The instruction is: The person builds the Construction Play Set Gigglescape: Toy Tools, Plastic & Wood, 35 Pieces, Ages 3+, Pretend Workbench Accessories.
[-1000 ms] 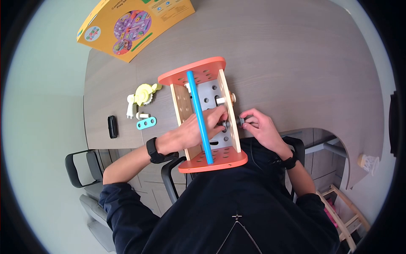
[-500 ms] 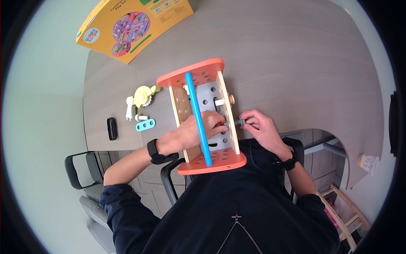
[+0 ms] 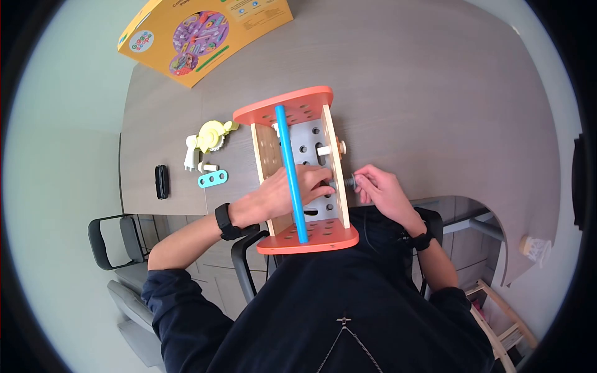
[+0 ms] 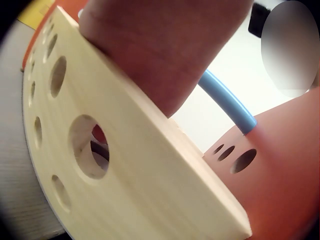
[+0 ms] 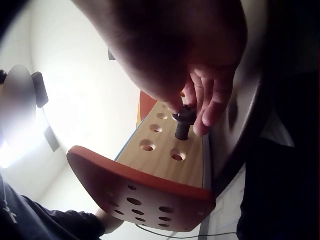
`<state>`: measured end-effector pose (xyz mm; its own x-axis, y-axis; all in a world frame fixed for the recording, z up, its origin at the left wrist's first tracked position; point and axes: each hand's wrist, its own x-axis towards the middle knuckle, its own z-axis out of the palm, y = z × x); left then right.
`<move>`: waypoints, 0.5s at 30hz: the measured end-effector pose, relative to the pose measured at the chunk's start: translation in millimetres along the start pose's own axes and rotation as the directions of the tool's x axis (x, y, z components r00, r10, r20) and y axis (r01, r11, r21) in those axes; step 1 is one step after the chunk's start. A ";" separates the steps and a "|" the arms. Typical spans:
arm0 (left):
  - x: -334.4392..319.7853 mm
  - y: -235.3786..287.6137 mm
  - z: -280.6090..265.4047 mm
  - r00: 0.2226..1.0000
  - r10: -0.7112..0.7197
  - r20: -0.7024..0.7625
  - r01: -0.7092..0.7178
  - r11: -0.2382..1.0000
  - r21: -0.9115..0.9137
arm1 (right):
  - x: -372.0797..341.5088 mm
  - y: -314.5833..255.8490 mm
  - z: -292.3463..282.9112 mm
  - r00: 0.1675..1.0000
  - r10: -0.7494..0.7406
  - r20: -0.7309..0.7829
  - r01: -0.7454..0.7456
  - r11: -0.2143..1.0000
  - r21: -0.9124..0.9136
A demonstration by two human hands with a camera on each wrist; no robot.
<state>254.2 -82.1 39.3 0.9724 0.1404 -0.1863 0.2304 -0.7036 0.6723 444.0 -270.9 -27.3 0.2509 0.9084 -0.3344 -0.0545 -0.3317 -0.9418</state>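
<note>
Presently on a grey-brown tabletop (image 3: 435, 112): one toy workbench (image 3: 308, 247), comprising two orange-red end panels (image 3: 292, 99), two pale wooden side panels (image 3: 267, 149), one grey perforated panel (image 3: 303, 132) and one blue rod (image 3: 285, 143). It sits at the tabletop's near edge, before the seated person.

Hands, two. Right hand (image 3: 379, 189): thumb and fingers gripping the head of one dark grey bolt (image 5: 182, 131), whose shank enters a hole in the right side panel. Left hand (image 3: 306, 180): passed beneath the rod, fingertips pinching a grey piece (image 3: 333, 184) at that panel's inner face; nut or bolt end, cannot tell.

Left of the workbench: one pale-yellow toy tool with toothed disc (image 3: 212, 137), one cream peg (image 3: 210, 167), one turquoise three-hole strip (image 3: 212, 179), one black case (image 3: 161, 181). Beyond: one yellow printed carton (image 3: 249, 25).
</note>
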 end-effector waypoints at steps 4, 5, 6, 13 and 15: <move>-2.7 2.0 -3.2 1.000 -0.014 0.007 0.014 1.000 -0.010 | 9.0 -16.0 2.2 0.993 0.116 0.001 -0.114 0.974 -0.194; -3.5 3.6 -4.1 1.000 -0.015 0.000 0.015 1.000 -0.009 | 10.6 -16.4 1.7 0.992 0.123 0.004 -0.119 0.962 -0.246; -5.3 5.0 -5.2 1.000 -0.017 -0.008 0.017 1.000 -0.009 | 11.6 -13.8 2.1 0.995 0.100 0.000 -0.097 0.965 -0.245; -9.9 3.4 -6.3 0.999 0.011 -0.046 -0.012 1.000 -0.012 | 3.0 -11.2 -1.3 1.000 -0.001 -0.014 0.000 0.999 -0.044; -10.2 6.5 -9.0 0.999 -0.006 -0.033 0.005 1.000 -0.020 | -4.4 -9.7 -3.5 0.997 -0.076 0.019 0.073 0.989 0.126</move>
<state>246.1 -81.9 52.0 0.9717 0.1674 -0.1669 0.2364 -0.6884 0.6857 446.7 -272.6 -16.6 0.2363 0.9355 -0.2626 -0.1574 -0.2298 -0.9604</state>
